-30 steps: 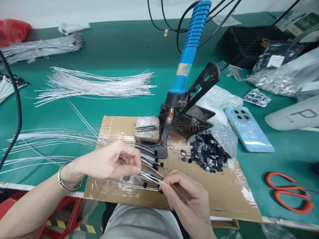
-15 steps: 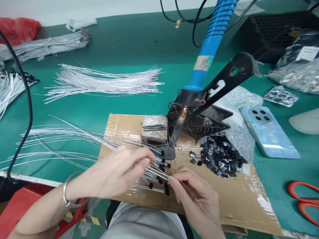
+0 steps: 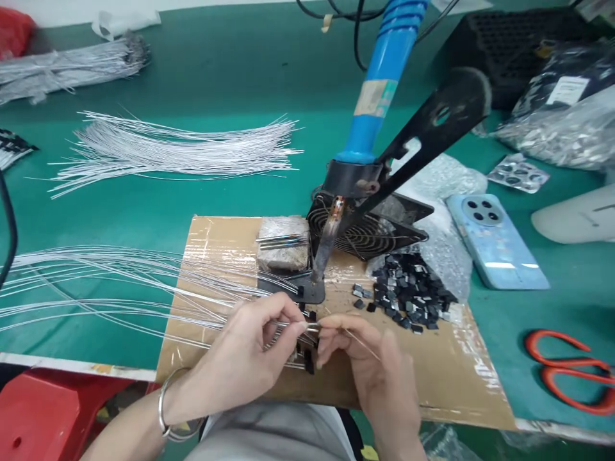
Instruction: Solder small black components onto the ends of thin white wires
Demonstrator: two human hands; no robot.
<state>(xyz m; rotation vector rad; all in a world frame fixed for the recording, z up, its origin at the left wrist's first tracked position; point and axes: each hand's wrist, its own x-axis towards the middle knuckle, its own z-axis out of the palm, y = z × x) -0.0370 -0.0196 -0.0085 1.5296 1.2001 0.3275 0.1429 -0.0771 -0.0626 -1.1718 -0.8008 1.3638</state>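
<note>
Our left hand [image 3: 250,362] and right hand [image 3: 372,374] had closed in on each other since half a second before, meeting at the lower centre of the frame over the cardboard [image 3: 432,378]. Both sets of fingers [image 3: 292,328] pinched tight on a thin wire [image 3: 311,328], just below the soldering iron [image 3: 372,96].

Covered tips, cropped tools
Your left hand [image 3: 250,362] and right hand [image 3: 369,368] hide the pinched ends of the wires [image 3: 120,282]; blue handle [image 3: 391,45] and scissors [image 3: 571,378] run off-frame
</note>
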